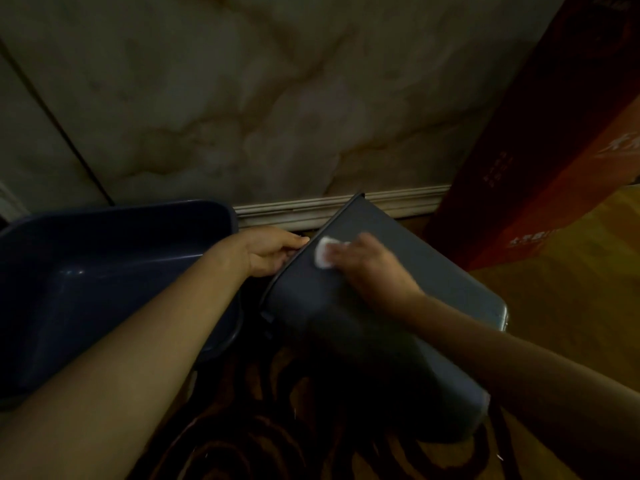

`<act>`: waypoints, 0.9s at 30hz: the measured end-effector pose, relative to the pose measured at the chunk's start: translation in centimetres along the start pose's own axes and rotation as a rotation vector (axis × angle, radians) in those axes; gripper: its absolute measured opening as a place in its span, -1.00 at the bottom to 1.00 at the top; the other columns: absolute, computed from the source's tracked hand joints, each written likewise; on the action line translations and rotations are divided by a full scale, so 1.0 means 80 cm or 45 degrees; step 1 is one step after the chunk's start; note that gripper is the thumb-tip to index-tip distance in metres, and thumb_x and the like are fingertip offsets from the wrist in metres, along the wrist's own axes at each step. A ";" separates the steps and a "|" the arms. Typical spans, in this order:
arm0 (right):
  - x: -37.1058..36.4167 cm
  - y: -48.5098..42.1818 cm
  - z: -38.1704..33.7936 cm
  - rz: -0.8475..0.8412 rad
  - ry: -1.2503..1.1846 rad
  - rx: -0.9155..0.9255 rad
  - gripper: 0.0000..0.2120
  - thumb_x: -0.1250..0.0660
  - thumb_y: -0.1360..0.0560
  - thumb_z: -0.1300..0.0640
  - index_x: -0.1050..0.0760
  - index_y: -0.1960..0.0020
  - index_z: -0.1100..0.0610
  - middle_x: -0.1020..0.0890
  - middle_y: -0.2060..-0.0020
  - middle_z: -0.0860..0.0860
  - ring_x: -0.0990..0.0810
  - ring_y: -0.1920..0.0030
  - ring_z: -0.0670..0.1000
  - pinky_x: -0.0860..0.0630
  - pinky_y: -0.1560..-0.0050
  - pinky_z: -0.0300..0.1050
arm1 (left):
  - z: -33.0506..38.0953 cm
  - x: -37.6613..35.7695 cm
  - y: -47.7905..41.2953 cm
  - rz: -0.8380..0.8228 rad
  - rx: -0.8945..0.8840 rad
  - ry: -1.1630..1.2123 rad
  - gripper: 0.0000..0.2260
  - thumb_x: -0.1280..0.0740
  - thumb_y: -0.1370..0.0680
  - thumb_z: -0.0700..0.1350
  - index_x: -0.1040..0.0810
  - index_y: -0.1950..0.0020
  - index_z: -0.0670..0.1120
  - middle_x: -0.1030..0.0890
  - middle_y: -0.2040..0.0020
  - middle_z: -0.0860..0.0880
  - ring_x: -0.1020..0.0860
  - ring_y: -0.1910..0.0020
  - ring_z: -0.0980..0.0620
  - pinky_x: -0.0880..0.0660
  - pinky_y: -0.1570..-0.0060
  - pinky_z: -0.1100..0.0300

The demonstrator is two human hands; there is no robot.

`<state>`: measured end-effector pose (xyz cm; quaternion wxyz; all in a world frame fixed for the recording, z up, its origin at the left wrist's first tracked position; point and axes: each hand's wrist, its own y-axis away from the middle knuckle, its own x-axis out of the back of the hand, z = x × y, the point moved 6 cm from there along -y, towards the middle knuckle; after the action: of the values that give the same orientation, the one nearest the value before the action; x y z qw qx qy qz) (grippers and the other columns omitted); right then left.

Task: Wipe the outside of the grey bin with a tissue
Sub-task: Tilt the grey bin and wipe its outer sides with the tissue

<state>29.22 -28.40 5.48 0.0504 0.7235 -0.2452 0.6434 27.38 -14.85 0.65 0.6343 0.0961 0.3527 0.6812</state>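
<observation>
One grey bin (398, 306) lies tilted; the left hand (273, 251) clamps its rim; the right hand (367, 268) presses one white tissue (323, 254) against its side; one blue tub (104, 271) stands beside.

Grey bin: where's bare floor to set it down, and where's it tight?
Free: wooden floor right of the grey bin, below the red box. Patterned floor between the forearms looks bare too. Crowded: left side, where the left hand fills the gap to the blue tub.
</observation>
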 end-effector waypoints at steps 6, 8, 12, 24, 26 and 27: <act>0.020 0.000 0.110 0.244 -0.137 -0.445 -0.78 -0.26 -0.54 0.15 -0.60 -0.13 0.07 -0.66 -0.09 0.11 -0.55 -0.01 0.18 -0.41 -0.09 -0.15 | -0.001 0.003 -0.004 0.044 0.014 0.016 -0.80 -0.13 -0.58 -0.24 -0.53 0.13 -0.18 -0.68 0.44 -0.02 -0.64 0.45 0.12 -0.58 0.37 0.30; 0.019 -0.001 0.130 0.305 -0.189 -0.548 -0.79 -0.27 -0.54 0.12 -0.61 -0.11 0.09 -0.66 -0.10 0.10 -0.56 -0.06 0.15 -0.34 -0.08 -0.26 | -0.001 0.004 -0.003 0.036 0.020 0.025 -0.79 -0.13 -0.58 -0.24 -0.54 0.14 -0.17 -0.68 0.44 -0.03 -0.64 0.45 0.12 -0.58 0.39 0.30; 0.024 0.001 0.144 0.344 -0.161 -0.667 -0.76 -0.26 -0.55 0.07 -0.63 -0.08 0.14 -0.67 -0.06 0.13 -0.56 -0.08 0.20 -0.41 -0.09 -0.14 | 0.000 0.003 -0.002 0.008 0.044 0.057 -0.79 -0.12 -0.58 -0.26 -0.53 0.11 -0.19 -0.69 0.42 -0.05 -0.66 0.43 0.10 -0.59 0.37 0.28; -0.003 0.083 -0.070 0.035 0.015 0.148 -0.73 -0.23 -0.47 0.22 -0.59 -0.09 0.26 -0.65 -0.08 0.16 -0.61 0.20 0.15 -0.57 0.17 -0.08 | 0.002 0.005 -0.009 -0.077 0.020 -0.066 -0.75 -0.08 -0.59 -0.27 -0.52 0.14 -0.20 -0.67 0.45 -0.05 -0.64 0.47 0.13 -0.56 0.46 0.31; 0.000 0.112 -0.060 -0.029 0.056 0.096 -0.69 -0.18 -0.48 0.19 -0.57 -0.13 0.25 -0.63 -0.13 0.15 -0.63 0.14 0.14 -0.59 0.11 -0.05 | 0.001 0.006 -0.013 -0.079 0.019 -0.064 -0.75 -0.08 -0.59 -0.27 -0.53 0.14 -0.19 -0.68 0.45 -0.04 -0.64 0.46 0.13 -0.56 0.46 0.32; 0.003 0.128 -0.051 -0.031 0.064 0.041 -0.68 -0.19 -0.48 0.19 -0.56 -0.14 0.25 -0.62 -0.14 0.14 -0.62 0.12 0.12 -0.59 0.09 -0.07 | 0.000 0.007 -0.013 -0.083 0.028 -0.071 -0.73 -0.08 -0.59 -0.27 -0.55 0.15 -0.19 -0.68 0.44 -0.04 -0.64 0.46 0.13 -0.56 0.46 0.32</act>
<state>21.24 -35.87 3.87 0.0527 0.7108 -0.2244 0.6646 28.14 -14.36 -0.14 0.6647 0.1105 0.3453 0.6533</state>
